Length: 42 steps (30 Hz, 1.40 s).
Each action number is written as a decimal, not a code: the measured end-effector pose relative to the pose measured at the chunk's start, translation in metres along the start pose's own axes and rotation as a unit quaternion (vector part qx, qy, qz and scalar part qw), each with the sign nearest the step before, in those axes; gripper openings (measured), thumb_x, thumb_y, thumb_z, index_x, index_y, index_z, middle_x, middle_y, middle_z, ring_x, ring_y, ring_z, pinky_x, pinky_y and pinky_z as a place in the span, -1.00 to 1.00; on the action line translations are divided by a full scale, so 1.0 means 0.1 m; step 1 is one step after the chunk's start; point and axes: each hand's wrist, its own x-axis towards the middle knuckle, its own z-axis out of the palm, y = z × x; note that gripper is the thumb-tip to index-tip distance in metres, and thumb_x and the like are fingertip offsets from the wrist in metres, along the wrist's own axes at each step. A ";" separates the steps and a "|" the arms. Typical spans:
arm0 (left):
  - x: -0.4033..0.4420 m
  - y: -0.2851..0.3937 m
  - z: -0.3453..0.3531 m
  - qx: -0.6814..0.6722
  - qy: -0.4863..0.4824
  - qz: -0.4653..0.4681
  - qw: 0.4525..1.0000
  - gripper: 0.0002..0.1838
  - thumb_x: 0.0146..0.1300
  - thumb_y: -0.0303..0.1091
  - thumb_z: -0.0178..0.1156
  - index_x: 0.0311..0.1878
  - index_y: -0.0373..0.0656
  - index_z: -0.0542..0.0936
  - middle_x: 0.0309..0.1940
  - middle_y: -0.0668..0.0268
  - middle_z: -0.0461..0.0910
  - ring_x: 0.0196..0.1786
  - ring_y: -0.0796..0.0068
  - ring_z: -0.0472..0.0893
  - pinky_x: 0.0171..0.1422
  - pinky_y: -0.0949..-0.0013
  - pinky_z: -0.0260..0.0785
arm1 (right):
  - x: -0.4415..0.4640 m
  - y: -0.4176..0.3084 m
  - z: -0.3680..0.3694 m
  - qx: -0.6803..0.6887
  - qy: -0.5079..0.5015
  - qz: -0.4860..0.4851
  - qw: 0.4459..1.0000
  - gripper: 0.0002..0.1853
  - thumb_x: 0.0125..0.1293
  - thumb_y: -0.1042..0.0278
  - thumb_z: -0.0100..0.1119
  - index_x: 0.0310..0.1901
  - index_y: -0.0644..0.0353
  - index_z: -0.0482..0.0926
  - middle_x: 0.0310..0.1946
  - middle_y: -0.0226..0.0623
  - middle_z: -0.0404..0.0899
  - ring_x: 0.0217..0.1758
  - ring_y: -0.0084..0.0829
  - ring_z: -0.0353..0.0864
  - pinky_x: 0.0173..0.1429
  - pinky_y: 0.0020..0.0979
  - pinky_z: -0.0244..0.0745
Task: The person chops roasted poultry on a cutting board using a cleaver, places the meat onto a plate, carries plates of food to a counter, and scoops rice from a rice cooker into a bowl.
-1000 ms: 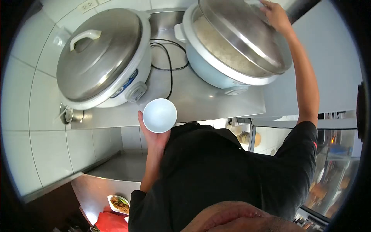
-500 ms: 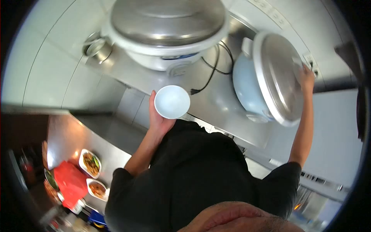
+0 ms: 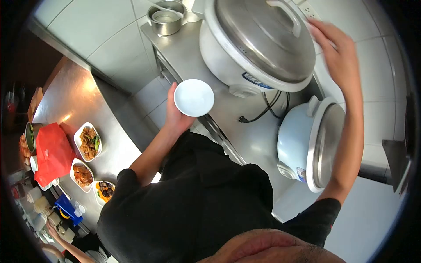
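My left hand (image 3: 177,115) is closed round the side of a small white bowl (image 3: 194,98), whose inside looks bare. My right hand (image 3: 337,52) is raised beside the large rice cooker (image 3: 228,61), its fingers stretched out and somewhat blurred. They are close to the curved handle (image 3: 287,15) on the cooker's metal lid (image 3: 258,39), apart from it as far as I can see. The lid lies on the cooker. Below my right forearm stands a second, pale blue rice cooker (image 3: 296,136), also with its metal lid on.
Both cookers stand on a steel counter (image 3: 245,136), with a black power cord (image 3: 263,115) between them. Metal pots (image 3: 167,26) sit at its far end. On the left steel table (image 3: 114,127) are several dishes of food (image 3: 88,142) and a red bag (image 3: 53,153). Another person's arm (image 3: 70,247) shows lower left.
My right hand has left the pale blue cooker's lid and moved up to the large cooker. The view has turned, shifting both cookers. The bowl stays in my left hand.
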 end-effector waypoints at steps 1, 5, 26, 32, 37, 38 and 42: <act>-0.03 0.05 -0.03 -0.010 0.001 0.025 1.000 -0.33 0.45 0.31 -0.12 0.25 -0.08 0.54 0.21 0.24 0.59 0.29 0.18 0.54 0.43 0.01 0.30 | 0.31 -0.31 0.27 0.020 -0.026 -0.051 0.998 -0.69 0.41 0.25 0.13 -0.07 0.33 0.70 -0.17 0.01 0.71 -0.10 -0.10 0.71 0.06 -0.30 0.56; -0.22 0.18 -0.20 -0.043 0.003 0.114 0.992 -0.28 0.43 0.35 -0.15 0.27 -0.08 0.53 0.21 0.23 0.59 0.29 0.16 0.54 0.43 0.00 0.31 | 1.43 -0.99 1.67 -0.015 -0.168 -0.200 0.965 -0.75 0.28 0.30 0.11 -0.27 0.30 0.70 -0.27 0.09 0.69 -0.14 0.09 0.67 0.01 -0.09 0.56; -0.59 0.22 -0.56 -0.045 0.095 0.191 0.976 -0.33 0.43 0.29 -0.14 0.21 -0.08 0.56 0.11 0.25 0.63 0.17 0.17 0.61 0.28 0.07 0.44 | 2.25 -1.13 3.13 -0.129 -0.077 -0.103 0.983 -0.79 0.07 0.25 0.24 -0.37 0.17 0.76 -0.30 -0.08 0.73 -0.18 -0.15 0.73 -0.06 -0.17 0.62; -0.39 -0.13 -0.19 0.029 0.039 0.086 0.995 -0.27 0.40 0.34 -0.09 0.28 -0.13 0.48 0.21 0.24 0.57 0.23 0.15 0.57 0.33 0.03 0.43 | 1.55 -0.54 1.34 0.311 0.059 0.036 0.948 -0.72 0.24 0.37 0.14 -0.04 0.27 0.55 -0.17 -0.07 0.67 -0.13 -0.28 0.67 -0.04 -0.30 0.59; -0.17 -0.41 0.06 0.055 0.032 -0.010 0.998 -0.31 0.35 0.34 0.01 0.23 -0.07 0.49 0.21 0.20 0.53 0.26 0.03 0.49 0.40 -0.31 0.28 | 0.09 0.61 -0.01 0.525 0.197 0.197 0.804 -0.59 0.38 0.47 0.06 0.23 0.35 0.38 -0.06 -0.07 0.63 -0.08 -0.39 0.62 -0.02 -0.41 0.56; -0.13 -0.46 0.10 0.064 0.024 -0.031 0.997 -0.31 0.35 0.34 0.01 0.23 -0.07 0.50 0.21 0.20 0.54 0.26 0.04 0.50 0.41 -0.29 0.29 | -0.31 0.82 -0.22 0.534 0.225 0.235 0.781 -0.56 0.41 0.49 0.05 0.29 0.37 0.35 -0.04 -0.07 0.62 -0.07 -0.41 0.61 -0.02 -0.44 0.55; -0.09 -0.70 0.24 0.074 0.022 -0.089 0.993 -0.32 0.35 0.34 0.02 0.23 -0.06 0.51 0.19 0.22 0.56 0.25 0.10 0.53 0.42 -0.14 0.33 | -1.84 1.06 -0.86 0.395 0.370 0.480 0.691 -0.43 0.58 0.32 -0.19 0.54 0.32 0.06 0.25 0.20 0.47 0.21 -0.01 0.56 0.35 -0.12 0.48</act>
